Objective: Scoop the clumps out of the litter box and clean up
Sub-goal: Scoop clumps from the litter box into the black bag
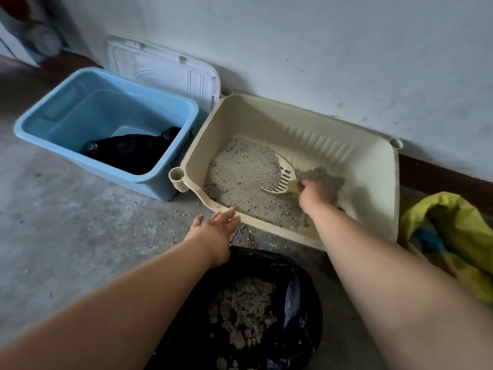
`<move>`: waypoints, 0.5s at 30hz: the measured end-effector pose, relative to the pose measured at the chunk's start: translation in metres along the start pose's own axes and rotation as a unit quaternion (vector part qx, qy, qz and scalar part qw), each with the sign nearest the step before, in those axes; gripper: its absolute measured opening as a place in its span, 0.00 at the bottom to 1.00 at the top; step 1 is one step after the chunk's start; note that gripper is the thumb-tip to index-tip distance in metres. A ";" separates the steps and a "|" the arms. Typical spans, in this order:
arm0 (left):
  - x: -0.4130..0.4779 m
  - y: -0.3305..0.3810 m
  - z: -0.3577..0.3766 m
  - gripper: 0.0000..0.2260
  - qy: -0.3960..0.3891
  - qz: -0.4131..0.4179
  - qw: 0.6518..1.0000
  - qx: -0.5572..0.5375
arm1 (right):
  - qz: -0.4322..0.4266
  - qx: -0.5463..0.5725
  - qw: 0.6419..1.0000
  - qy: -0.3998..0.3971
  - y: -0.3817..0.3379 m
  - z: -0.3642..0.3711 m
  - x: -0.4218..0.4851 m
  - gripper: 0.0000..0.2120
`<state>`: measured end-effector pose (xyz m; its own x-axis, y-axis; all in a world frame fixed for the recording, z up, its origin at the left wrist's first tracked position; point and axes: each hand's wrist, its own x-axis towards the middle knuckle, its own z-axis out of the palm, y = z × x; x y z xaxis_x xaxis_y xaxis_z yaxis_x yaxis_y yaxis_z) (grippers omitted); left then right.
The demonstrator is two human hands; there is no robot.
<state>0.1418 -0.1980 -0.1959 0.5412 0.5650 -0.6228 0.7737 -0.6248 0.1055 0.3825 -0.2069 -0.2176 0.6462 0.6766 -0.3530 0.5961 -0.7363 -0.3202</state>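
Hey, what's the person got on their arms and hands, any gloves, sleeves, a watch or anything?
Nothing worn shows. The left hand and right hand have no gloves. The left forearm and right forearm are bare up to the frame's edge: no sleeves, watch or bracelet. No ring shows on the left hand; the right hand is too blurred to tell.

One wide-angle view, worn on the head, looks forward and steeply down at the grey concrete floor [66,236], near enough that the left hand [213,231] and right hand [317,194] reach mid-frame from the lower corners. The pale painted wall [320,49] crosses the top; the blurred upper left corner holds what may be clutter.
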 end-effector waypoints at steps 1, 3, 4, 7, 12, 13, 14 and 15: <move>0.000 0.000 -0.001 0.37 -0.001 0.000 1.000 -0.001 | 0.001 0.016 1.000 0.005 0.003 0.004 -0.002 0.24; 0.000 0.000 -0.002 0.36 -0.004 0.000 1.000 -0.005 | 0.003 0.045 0.999 0.007 0.008 0.009 -0.007 0.27; 0.000 0.001 -0.003 0.36 -0.004 -0.001 1.000 -0.005 | 0.002 0.051 0.999 0.005 0.009 0.009 -0.009 0.28; 0.001 0.002 -0.004 0.35 -0.002 -0.001 1.000 -0.002 | 0.006 0.009 1.000 0.013 0.015 0.006 -0.011 0.27; 0.001 0.003 -0.003 0.33 -0.003 -0.001 1.000 0.004 | 0.010 -0.057 0.997 0.045 0.022 -0.016 -0.022 0.26; 0.001 0.004 -0.002 0.33 -0.003 -0.002 1.000 0.004 | 0.006 -0.066 0.996 0.053 0.023 -0.017 -0.023 0.26; 0.000 0.004 -0.001 0.33 -0.001 -0.001 1.000 0.003 | 0.001 -0.074 0.996 0.059 0.026 -0.017 -0.022 0.26; -0.001 0.004 0.000 0.32 0.005 0.001 1.000 0.000 | -0.002 -0.071 0.996 0.063 0.028 -0.018 -0.023 0.26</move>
<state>0.1445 -0.2010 -0.1945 0.5456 0.5688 -0.6154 0.7725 -0.6260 0.1062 0.3928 -0.2426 -0.2030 0.6927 0.6813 -0.2365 0.6544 -0.7316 -0.1909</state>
